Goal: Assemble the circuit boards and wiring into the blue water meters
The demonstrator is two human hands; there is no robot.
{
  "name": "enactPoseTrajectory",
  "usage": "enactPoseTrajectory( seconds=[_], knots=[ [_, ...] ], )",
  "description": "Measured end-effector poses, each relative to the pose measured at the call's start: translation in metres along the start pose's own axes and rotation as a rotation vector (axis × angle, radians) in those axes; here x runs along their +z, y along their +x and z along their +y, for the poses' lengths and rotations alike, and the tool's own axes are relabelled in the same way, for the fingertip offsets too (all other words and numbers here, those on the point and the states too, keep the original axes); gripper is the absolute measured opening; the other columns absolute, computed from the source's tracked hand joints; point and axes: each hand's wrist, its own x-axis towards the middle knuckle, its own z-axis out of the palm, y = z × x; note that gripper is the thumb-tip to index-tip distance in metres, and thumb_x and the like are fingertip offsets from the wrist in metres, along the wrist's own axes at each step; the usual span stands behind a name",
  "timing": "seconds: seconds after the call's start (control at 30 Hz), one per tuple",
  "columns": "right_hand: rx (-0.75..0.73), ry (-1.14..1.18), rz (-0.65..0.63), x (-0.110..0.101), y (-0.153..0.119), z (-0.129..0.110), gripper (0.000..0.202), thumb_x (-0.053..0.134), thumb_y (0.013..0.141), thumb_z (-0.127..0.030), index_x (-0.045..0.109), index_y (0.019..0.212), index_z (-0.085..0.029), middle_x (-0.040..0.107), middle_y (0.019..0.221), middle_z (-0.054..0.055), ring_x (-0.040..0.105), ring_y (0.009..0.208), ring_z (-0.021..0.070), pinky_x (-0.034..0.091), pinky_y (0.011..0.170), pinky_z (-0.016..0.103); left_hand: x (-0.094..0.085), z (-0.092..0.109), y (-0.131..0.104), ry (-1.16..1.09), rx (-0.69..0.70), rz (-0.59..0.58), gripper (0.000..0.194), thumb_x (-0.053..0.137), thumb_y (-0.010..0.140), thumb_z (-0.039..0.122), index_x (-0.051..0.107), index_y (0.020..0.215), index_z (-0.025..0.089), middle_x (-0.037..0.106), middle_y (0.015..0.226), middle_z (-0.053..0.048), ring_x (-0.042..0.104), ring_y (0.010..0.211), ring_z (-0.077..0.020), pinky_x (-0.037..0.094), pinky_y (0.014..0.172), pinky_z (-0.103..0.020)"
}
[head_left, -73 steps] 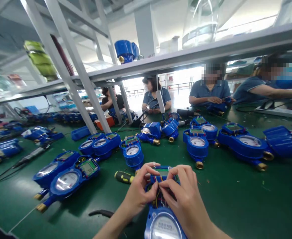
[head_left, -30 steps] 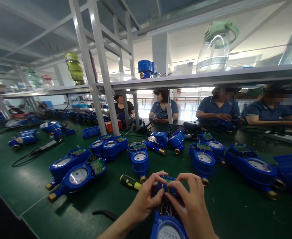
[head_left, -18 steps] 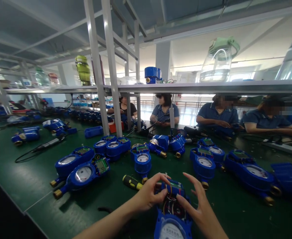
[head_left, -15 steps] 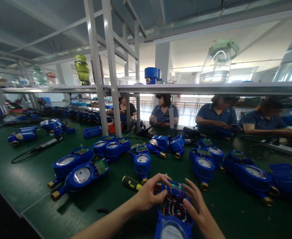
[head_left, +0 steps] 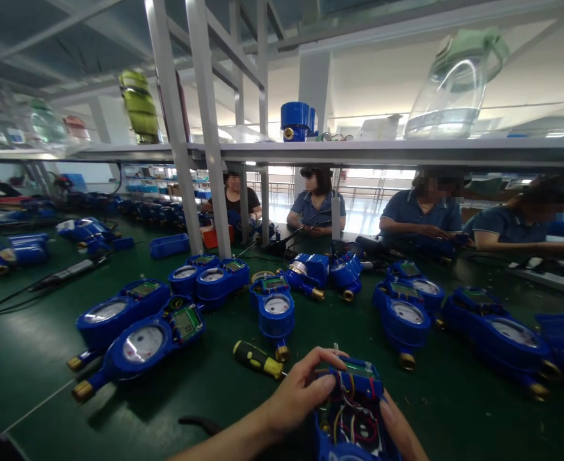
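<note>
At the bottom, a blue water meter (head_left: 327, 435) lies with its electronics compartment uncovered, showing red, yellow, white and black wires (head_left: 356, 422). A blue display module (head_left: 369, 385) with a green circuit board is tilted up at the compartment's far end, wires running from it. My left hand (head_left: 301, 390) pinches this module at its left corner between thumb and fingers. My right hand (head_left: 399, 426) is closed along the right side of the meter housing, thumb on its edge, the other fingers hidden. A yellow-and-black screwdriver (head_left: 257, 360) lies just beyond my left hand.
Several blue water meters lie around, including one ahead (head_left: 276, 314) and one at right (head_left: 404, 320). Metal posts (head_left: 207, 128) carry a shelf (head_left: 358, 150) with bottles. A blue tray (head_left: 169, 245) stands farther back. Co-workers sit opposite, one in a blue shirt (head_left: 317, 208).
My right hand has gone from spread fingers beside the module to a hold lower on the housing. My left hand keeps its pinch. The view has shifted, with the meter now lower and farther right.
</note>
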Motion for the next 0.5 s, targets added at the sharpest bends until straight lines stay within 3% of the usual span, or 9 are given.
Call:
enactPoseTrajectory(
  seconds=[0.3,0.5],
  knots=[
    [-0.079,-0.002,-0.020,-0.002,0.006,0.006,0.075,0.073,0.066,-0.071,0.065,0.121,-0.020,0.071,0.114,0.015,0.061,0.114,0.0397,0.041,0.104,0.055,0.005,0.002,-0.003,-0.052,-0.065,0.033,0.024,0.061,0.089,0.036,0.062,0.109,0.022,0.054,0.134,-0.009,0.052,0.124,-0.0280,0.040,0.102,-0.039],
    [-0.090,0.112,-0.064,0.000,0.005,0.012,0.067,0.072,0.073,-0.062,0.061,0.126,-0.021,0.072,0.112,0.012,0.062,0.115,0.0361,0.038,0.107,0.053,0.004,0.000,-0.004,-0.049,-0.085,0.038,0.024,0.059,0.090,0.035,0.061,0.110,0.022,0.055,0.133,-0.008,0.053,0.123,-0.0268,0.038,0.105,-0.039]
  ],
)
